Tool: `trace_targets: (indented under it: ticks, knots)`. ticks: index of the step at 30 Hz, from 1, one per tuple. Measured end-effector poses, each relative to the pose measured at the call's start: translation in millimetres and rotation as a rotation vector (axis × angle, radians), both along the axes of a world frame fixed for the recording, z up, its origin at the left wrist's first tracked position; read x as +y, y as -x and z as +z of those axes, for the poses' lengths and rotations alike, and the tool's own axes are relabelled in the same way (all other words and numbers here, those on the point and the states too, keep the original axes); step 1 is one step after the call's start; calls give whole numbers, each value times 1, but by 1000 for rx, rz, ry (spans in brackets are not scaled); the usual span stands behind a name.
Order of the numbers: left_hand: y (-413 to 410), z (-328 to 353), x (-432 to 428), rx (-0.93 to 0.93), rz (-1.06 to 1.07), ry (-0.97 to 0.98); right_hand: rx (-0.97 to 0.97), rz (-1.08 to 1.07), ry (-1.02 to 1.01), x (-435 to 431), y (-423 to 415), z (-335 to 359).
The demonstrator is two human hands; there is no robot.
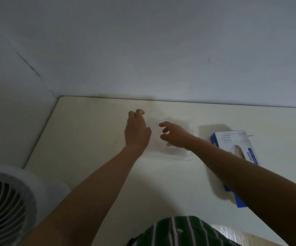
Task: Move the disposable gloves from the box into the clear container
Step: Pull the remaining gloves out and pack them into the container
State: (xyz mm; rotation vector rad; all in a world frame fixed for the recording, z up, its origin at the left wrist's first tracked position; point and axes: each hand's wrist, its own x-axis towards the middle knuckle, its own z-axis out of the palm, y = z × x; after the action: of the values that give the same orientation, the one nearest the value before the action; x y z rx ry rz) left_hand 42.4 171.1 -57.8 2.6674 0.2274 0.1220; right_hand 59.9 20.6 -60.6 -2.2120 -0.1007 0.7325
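Head view shows both hands over a clear plastic container (178, 119) on the cream table (94, 139), near the far wall. The left hand (137, 130) bends its fingers at the container's far left corner; I cannot tell whether they grip it. The right hand (174, 136) has its fingers loosely spread and holds nothing visible. A blue-and-white cardboard glove box (232, 139) lies to the right, partly behind the right forearm.

One head camera looks forward and down from above at the near table (90, 139) and the wall (143, 50)
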Motion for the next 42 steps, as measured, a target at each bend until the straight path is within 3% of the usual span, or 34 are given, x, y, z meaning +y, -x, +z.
trace_targets:
  ticks: [2,4,6,10,15,17,19,21,23,26,28,30,33,37,42]
  knots:
    - [-2,1,-4,-199,-54,-174,18,14,-1,7,-2,-7]
    - [-3,5,-10,-286,-173,-164,23,45,11,12,-4,-14]
    - [-4,5,-15,-85,-241,-56,37,76,13,14,-6,-21]
    - [-16,-29,-5,522,-239,-77,109,-29,-61,10,-9,-30]
    - [-24,-48,5,690,-230,36,4,-116,205,-3,-19,-37]
    - [-26,-55,4,737,-253,14,75,-92,227,-3,-18,-38]
    - [-29,-60,4,751,-260,22,96,-47,283,-1,-16,-38]
    - [-30,-61,4,763,-259,-7,-70,-45,324,0,-15,-32]
    - [-31,-63,5,763,-269,-49,-245,-76,216,2,-15,-20]
    - [-32,-69,6,759,-374,-144,-61,121,140,4,-11,-10]
    - [-33,-68,6,707,-415,-232,112,376,335,6,-6,-11]
    - [-30,-68,5,763,-340,-106,149,479,467,6,-3,-16]
    - [-28,-63,4,789,-270,-68,158,377,402,4,1,-22]
    - [-26,-49,4,780,-325,-46,131,229,345,2,3,-26]
    - [-22,-14,-7,620,-301,-151,-172,207,214,-13,7,-3]
